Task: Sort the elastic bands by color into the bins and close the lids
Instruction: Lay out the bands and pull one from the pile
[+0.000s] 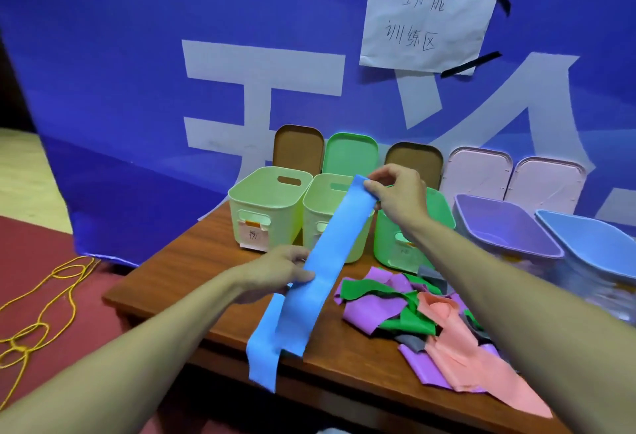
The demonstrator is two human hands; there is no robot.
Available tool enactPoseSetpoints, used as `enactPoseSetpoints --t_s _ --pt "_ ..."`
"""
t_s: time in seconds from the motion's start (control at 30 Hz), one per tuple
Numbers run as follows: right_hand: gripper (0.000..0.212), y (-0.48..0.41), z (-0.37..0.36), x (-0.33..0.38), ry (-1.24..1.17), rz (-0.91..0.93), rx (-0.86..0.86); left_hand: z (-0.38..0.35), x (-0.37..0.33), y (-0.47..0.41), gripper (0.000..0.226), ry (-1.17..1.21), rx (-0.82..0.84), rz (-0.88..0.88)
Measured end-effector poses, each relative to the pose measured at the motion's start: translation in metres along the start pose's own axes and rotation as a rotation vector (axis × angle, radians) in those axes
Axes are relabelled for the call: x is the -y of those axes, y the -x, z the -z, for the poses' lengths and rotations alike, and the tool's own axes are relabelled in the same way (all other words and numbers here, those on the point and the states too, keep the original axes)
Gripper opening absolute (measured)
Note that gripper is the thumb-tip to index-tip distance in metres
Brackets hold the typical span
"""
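The lower end of the blue band (325, 261) is hung over the front edge of the table (192, 261). Its middle is pinched by the left hand (278, 272), its upper end by the right hand (395, 196), before the open bins (265, 206).

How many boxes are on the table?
5, in a row along the table: leftmost pale bin, second pale bin, green bin partly behind the right hand, purple bin, blue bin far right. None seems hidden.
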State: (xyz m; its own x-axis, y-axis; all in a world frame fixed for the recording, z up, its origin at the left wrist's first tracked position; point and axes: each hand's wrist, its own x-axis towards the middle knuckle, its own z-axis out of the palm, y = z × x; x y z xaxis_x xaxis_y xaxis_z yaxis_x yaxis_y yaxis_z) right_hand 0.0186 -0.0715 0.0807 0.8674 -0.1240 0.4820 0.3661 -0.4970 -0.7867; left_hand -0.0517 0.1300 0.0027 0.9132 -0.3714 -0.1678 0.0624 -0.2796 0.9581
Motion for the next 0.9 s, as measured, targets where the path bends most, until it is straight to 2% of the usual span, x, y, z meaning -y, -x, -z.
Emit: enactPoseSetpoints --t_s 0.2,0.27,0.37,0.5,0.57,0.63,0.7,0.8,0.9 --pt "0.017 0.009 -0.053 -0.025 0.065 -0.084 0.209 0.021 0.044 0.014 0.017 0.088 0.050 0.093" --pt "0.024 0.013 -0.070 -0.033 0.091 -0.092 0.263 0.024 0.058 0.013 0.016 0.101 -0.012 0.105" --pt "0.024 0.017 -0.091 -0.041 0.075 -0.130 0.301 0.027 0.072 0.009 0.015 0.102 -0.120 0.121" --pt "0.022 0.017 -0.113 -0.051 0.077 -0.141 0.328 0.027 0.084 -0.006 0.009 -0.017 -0.205 0.114" --pt "0.021 0.014 -0.120 -0.057 0.079 -0.141 0.330 0.032 0.090 -0.016 0.003 -0.207 -0.225 0.097" --pt "0.020 0.010 -0.127 -0.063 0.085 -0.154 0.331 0.038 0.094 -0.024 0.018 -0.410 -0.234 0.078" --pt "0.019 0.008 -0.134 -0.071 0.092 -0.177 0.334 0.042 0.097 -0.028 0.025 -0.514 -0.237 0.073" --pt "0.018 0.008 -0.142 -0.085 0.126 -0.190 0.320 0.044 0.104 -0.034 0.037 -0.613 -0.249 0.096" --pt "0.017 0.011 -0.150 -0.099 0.154 -0.207 0.314 0.046 0.111 -0.043 0.053 -0.668 -0.284 0.041"
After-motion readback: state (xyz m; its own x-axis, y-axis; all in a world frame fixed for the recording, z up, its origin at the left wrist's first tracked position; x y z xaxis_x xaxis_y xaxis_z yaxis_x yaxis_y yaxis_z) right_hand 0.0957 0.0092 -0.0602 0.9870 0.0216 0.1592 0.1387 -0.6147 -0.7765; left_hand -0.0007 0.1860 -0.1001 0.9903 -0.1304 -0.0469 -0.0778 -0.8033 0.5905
